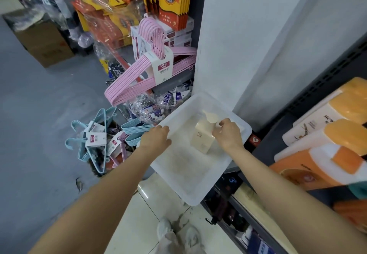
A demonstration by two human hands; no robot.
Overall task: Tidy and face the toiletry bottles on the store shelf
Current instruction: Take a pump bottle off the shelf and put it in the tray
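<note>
Nearest, the left hand [156,137] grips the near-left rim of a white tray [200,192], fingers curled over the edge. The tray seems to jut out from the shelf with little under it. The right hand [228,134] pinches the pump neck of a cream bottle [202,138] standing in the tray's far half, the only bottle there. Orange bottles [325,154] lie on the shelf to the right. Beyond, pink hangers [151,78] and blue hangers [95,134] crowd the floor. If the left grip slackens, the tray could tip and spill the bottle; lifting by the pump could let it swing or slip
</note>
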